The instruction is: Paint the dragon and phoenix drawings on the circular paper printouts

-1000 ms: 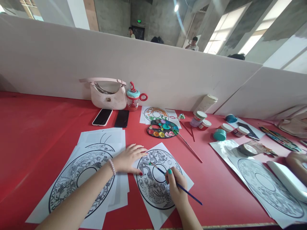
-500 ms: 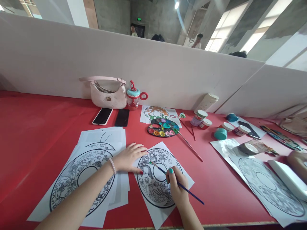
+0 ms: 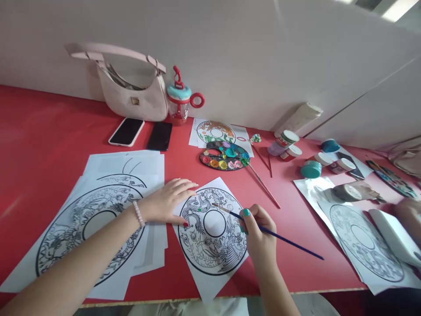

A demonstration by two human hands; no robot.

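While left hand (image 3: 166, 202) lies flat on dragon sheet (image 3: 210, 248), right hand (image 3: 259, 239) pinches paintbrush (image 3: 289, 242); tip over sheet

Illumination is bright, even and diffuse. A strong light strip shows at the far right corner, above the partition (image 3: 263, 57). Shadows are soft: faint ones lie beneath the left hand (image 3: 167, 199) and the right hand (image 3: 259, 237), and the handbag (image 3: 131, 94) casts a pale one on the partition. The red worktop (image 3: 49, 131) carries a dull sheen at the left. The central sheet (image 3: 210, 228) and the brush (image 3: 289, 242) render sharp. Wide-angle distortion bows the partition and stretches the left and right margins. A co-worker's hand (image 3: 408, 210) at the right edge is blurred.
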